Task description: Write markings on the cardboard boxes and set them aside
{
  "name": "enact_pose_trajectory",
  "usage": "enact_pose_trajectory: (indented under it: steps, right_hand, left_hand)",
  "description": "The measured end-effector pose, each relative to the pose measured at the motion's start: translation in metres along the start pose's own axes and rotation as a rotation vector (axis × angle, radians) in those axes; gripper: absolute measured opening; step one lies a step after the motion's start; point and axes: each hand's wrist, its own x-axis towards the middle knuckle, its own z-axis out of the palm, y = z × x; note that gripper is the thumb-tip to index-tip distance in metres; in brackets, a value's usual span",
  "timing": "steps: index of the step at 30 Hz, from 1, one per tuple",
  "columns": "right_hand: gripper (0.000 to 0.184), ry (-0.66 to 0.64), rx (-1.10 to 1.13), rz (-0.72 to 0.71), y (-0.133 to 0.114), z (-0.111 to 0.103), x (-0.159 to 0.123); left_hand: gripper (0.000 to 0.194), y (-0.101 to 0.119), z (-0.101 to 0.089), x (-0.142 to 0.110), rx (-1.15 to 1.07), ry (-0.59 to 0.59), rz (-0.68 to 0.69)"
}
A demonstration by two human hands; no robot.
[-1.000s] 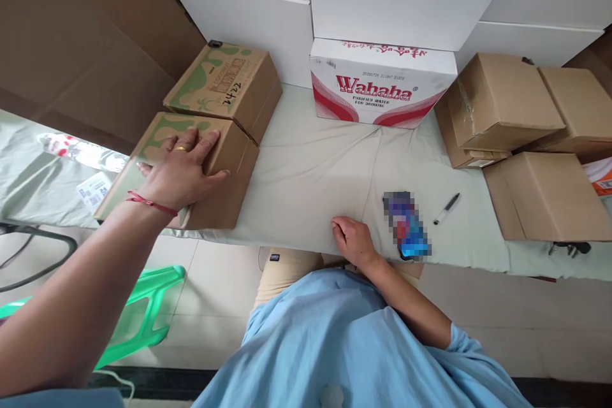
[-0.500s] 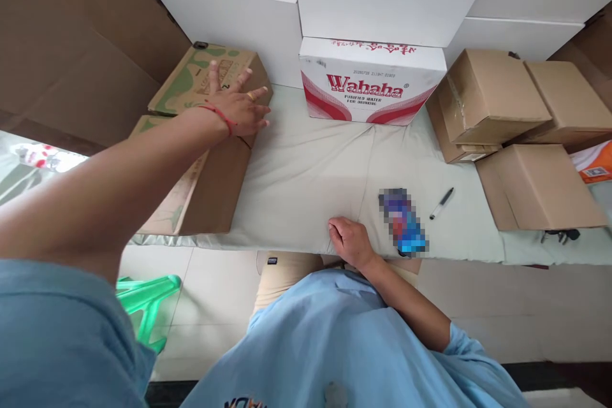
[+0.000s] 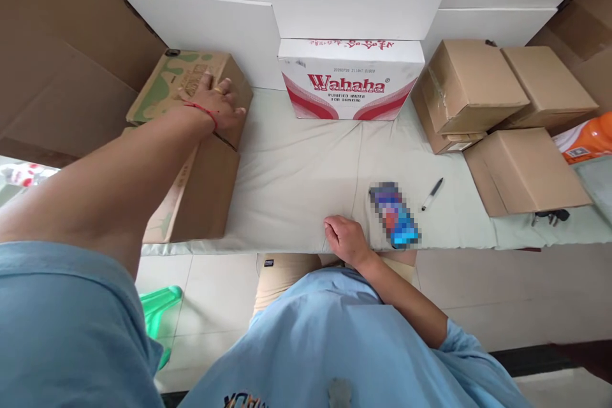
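Note:
My left hand, with a red string at the wrist and a ring, reaches to the far left and rests on a brown cardboard box with green print. Its fingers are apart and slightly bent over the top and right edge of that box; the thumb is hidden. A second brown box stands in front of it, under my forearm. My right hand lies curled into a loose fist on the front edge of the cloth-covered table. Beside it are a phone with a blurred screen and a pen.
A white and red Wahaha water carton stands at the back against white panels. Several brown boxes are on the right, with an orange and white package and keys. A green stool is on the floor at left.
My left hand's spread fingers have come down and bent onto the box. My right hand has stayed in its fist. The whole view has shifted slightly.

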Motion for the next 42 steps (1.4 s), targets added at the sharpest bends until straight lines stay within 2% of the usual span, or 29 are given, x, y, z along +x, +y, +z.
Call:
enact_pose_trajectory:
  steps: [3, 5, 7, 10, 12, 14, 18, 21, 23, 26, 28, 29, 31, 33, 36, 38, 40, 42]
  right_hand:
    - [0.023, -0.001, 0.002, -0.002, 0.000, -0.001, -0.001]
    - [0.022, -0.005, 0.008, -0.009, 0.001, -0.001, -0.001]
    - [0.023, -0.011, 0.016, -0.019, 0.000, -0.001, -0.001]
    - [0.024, -0.024, 0.028, -0.036, 0.000, -0.002, -0.001]
    - [0.024, -0.032, 0.034, -0.049, 0.000, -0.002, -0.001]
    - [0.024, -0.035, 0.038, -0.057, 0.001, -0.002, 0.000]
    - [0.021, -0.011, 0.043, -0.058, 0.001, 0.000, 0.001]
    - [0.022, 0.030, 0.057, -0.070, -0.005, -0.002, 0.000]
    - [0.024, 0.066, 0.076, -0.106, -0.013, -0.011, -0.005]
    - [0.026, 0.169, 0.088, -0.189, -0.025, -0.042, -0.016]
    - [0.024, 0.284, 0.058, -0.202, -0.024, -0.073, -0.022]
    - [0.024, 0.354, 0.028, -0.182, -0.019, -0.090, -0.024]
    - [0.023, 0.524, -0.060, -0.100, 0.002, -0.128, -0.024]
    - [0.026, 0.697, -0.167, 0.002, 0.033, -0.166, -0.020]
    - [0.047, 0.850, -0.320, 0.090, 0.088, -0.220, -0.005]
    - [0.064, 0.853, -0.620, 0.119, 0.118, -0.249, 0.011]
    - [0.067, 0.767, -0.810, 0.172, 0.137, -0.268, 0.031]
    - [0.068, 0.640, -0.909, 0.215, 0.145, -0.278, 0.051]
  left_hand:
    - [0.073, 0.018, -0.012, -0.028, -0.003, -0.010, -0.099]
    - [0.078, 0.029, -0.018, -0.068, 0.039, 0.059, -0.044]
    - [0.086, 0.034, -0.019, -0.119, 0.110, 0.144, 0.005]
    - [0.087, 0.027, -0.013, -0.185, 0.190, 0.151, -0.055]
    - [0.087, 0.016, -0.006, -0.208, 0.200, 0.105, -0.130]
    - [0.089, 0.004, 0.000, -0.213, 0.199, 0.058, -0.205]
    - [0.091, -0.008, 0.002, -0.199, 0.216, 0.027, -0.267]
    - [0.091, 0.005, -0.003, -0.197, 0.202, 0.078, -0.244]
    - [0.089, 0.024, -0.004, -0.205, 0.163, 0.182, -0.221]
    - [0.074, 0.059, 0.011, -0.225, 0.037, 0.345, -0.095]
    - [0.051, 0.081, 0.038, -0.239, -0.060, 0.310, 0.005]
    - [0.046, 0.090, 0.055, -0.245, -0.093, 0.277, -0.004]
    - [0.054, 0.104, 0.095, -0.254, -0.133, 0.265, -0.079]
    - [0.049, 0.112, 0.133, -0.258, -0.203, 0.337, -0.113]
    - [0.038, 0.119, 0.169, -0.261, -0.228, 0.401, -0.146]
    - [0.035, 0.121, 0.178, -0.262, -0.229, 0.420, -0.136]
    - [0.034, 0.121, 0.182, -0.263, -0.235, 0.447, -0.108]
    - [0.033, 0.119, 0.184, -0.264, -0.237, 0.479, -0.088]
